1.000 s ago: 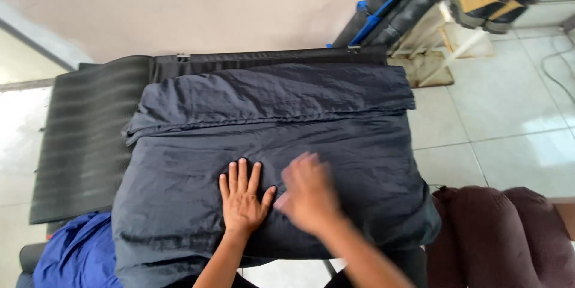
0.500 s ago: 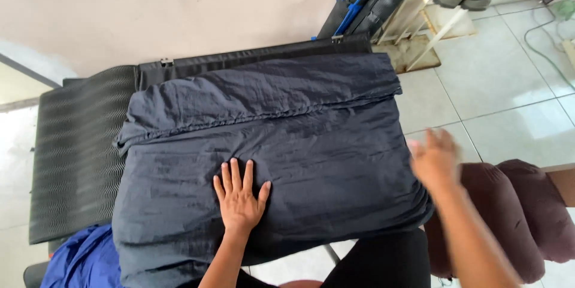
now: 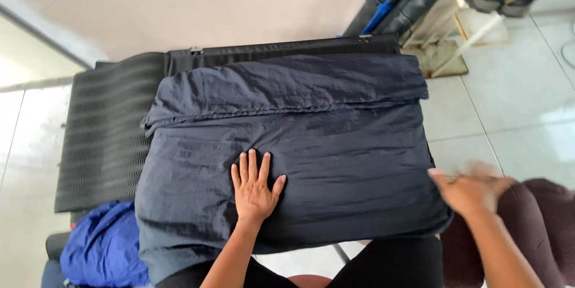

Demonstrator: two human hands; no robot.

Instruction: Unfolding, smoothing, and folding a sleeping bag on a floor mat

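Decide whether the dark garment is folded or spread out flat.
Folded: the dark garment shows a doubled top layer with a hem edge across it; the left hand rests flat on it.

No packages, labels, signs or screens show anywhere in this view.

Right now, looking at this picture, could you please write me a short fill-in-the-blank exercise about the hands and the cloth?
1. The left hand lies flat, fingers spread, on the dark ____ folded garment.
2. The right hand is at the garment's ____ edge and looks blurred.
3. A bundle of ____ cloth lies at the garment's lower left corner.

Missing words: navy; right; blue
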